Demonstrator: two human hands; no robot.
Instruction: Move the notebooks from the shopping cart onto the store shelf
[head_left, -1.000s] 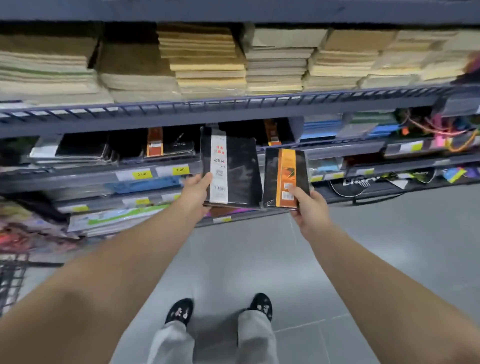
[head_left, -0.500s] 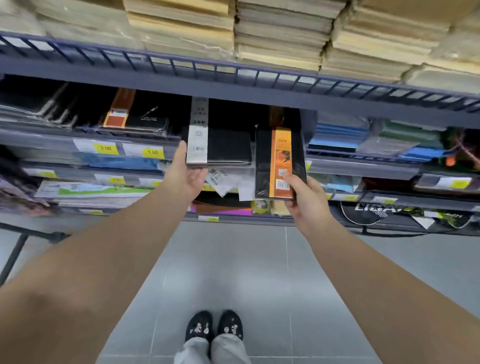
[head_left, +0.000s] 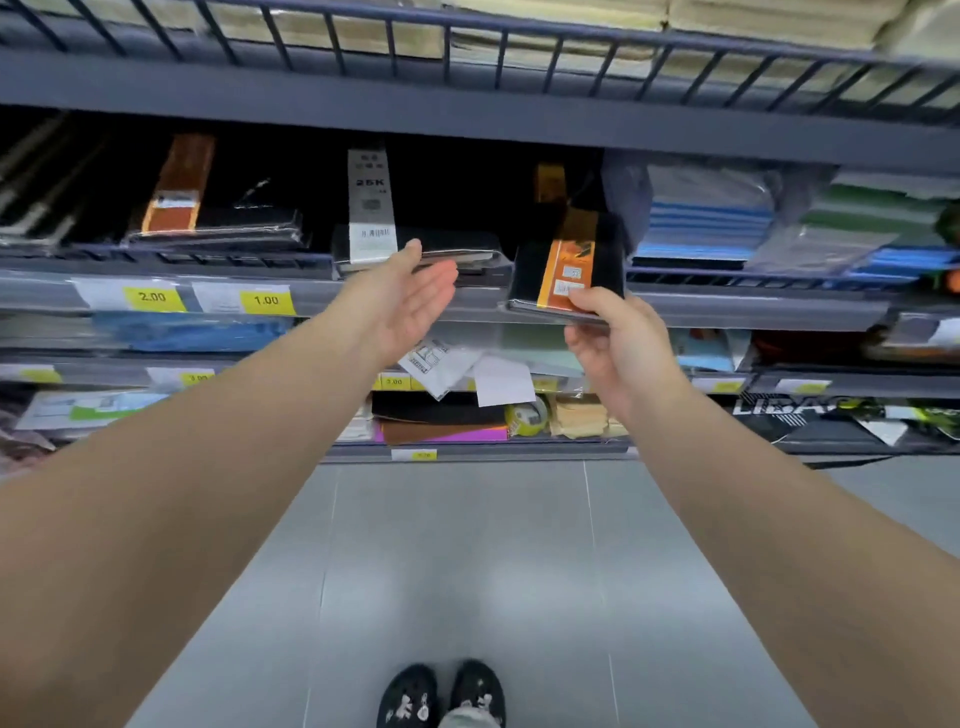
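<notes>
Risk: orange-banded notebook (head_left: 566, 270), pinched at its near edge by right hand (head_left: 615, 343), is tilted half over the shelf lip (head_left: 727, 306) and could slide off if let go early. Left hand (head_left: 402, 301) is spread empty just before white-banded notebook (head_left: 415, 252), which lies on the shelf. Cart unseen.

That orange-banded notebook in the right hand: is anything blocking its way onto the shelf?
Nothing visible. The notebook is tilted over the shelf lip, with dark open space behind it; the left hand is off to the side.
</notes>
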